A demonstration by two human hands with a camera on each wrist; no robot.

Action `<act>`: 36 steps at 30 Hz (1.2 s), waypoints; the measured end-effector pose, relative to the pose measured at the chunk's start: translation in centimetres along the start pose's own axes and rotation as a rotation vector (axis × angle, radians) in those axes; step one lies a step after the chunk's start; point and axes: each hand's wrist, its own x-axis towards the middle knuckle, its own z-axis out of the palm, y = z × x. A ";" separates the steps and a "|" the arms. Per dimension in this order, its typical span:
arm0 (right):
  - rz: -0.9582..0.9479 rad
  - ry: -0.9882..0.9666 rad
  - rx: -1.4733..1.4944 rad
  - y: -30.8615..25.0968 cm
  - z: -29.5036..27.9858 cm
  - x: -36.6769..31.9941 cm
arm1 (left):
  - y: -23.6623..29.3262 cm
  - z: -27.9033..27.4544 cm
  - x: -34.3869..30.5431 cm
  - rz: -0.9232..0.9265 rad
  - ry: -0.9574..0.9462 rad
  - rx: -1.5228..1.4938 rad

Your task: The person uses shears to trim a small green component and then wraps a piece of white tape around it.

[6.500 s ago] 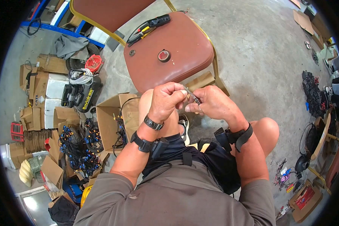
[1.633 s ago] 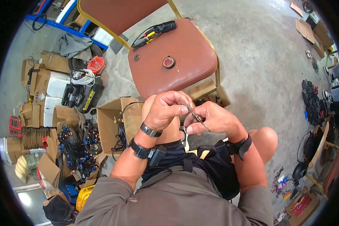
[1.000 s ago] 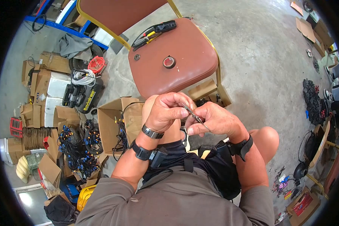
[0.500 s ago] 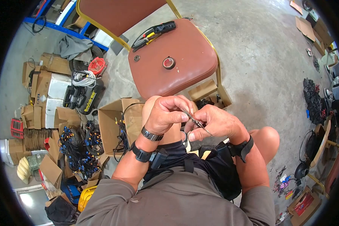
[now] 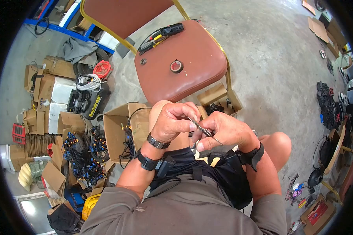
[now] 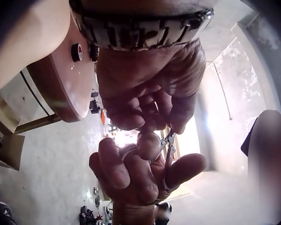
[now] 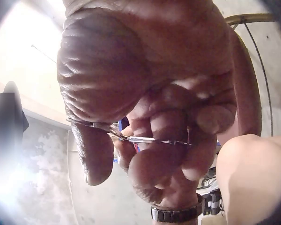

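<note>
A small metal scissors-like tool (image 5: 204, 130) lies slantwise between the two hands, its pivot showing about midway and a thin curved handle end reaching past the right thumb. My right hand (image 5: 229, 131) grips its handles, thumb on one side and fingers on the other. My left hand (image 5: 172, 122) pinches the thin far end between thumb and fingers. In the left wrist view the crossed metal parts (image 6: 169, 143) show between the left thumb and the right fingers. The right wrist view has the tool (image 7: 131, 138) edge-on across the palm; fingers partly hide it, and I cannot tell what its tip bites.
In front stands a brown padded chair (image 5: 184, 84) bearing a tape roll (image 5: 177, 66), a small ring (image 5: 143, 61) and yellow-and-black tools (image 5: 157, 38). An open cardboard box (image 5: 117, 131) with cables is at the left, beside bundled wires (image 5: 80, 156). Another box (image 5: 233, 100) sits under the chair.
Both hands keep hold of the tool and have come slightly lower in the head view. The handle end now sticks out further past the right thumb than 6.5 s ago.
</note>
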 end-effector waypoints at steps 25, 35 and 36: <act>0.009 0.002 -0.130 0.0 -0.2 0.3 | 0.1 -0.6 -0.1 0.066 -0.052 -0.025; 0.022 0.013 -0.071 0.0 -0.1 0.2 | -0.3 -0.6 -0.2 0.055 -0.060 0.018; 0.026 0.019 -0.071 -0.1 -0.1 0.2 | -0.3 -0.6 -0.1 0.055 -0.060 0.013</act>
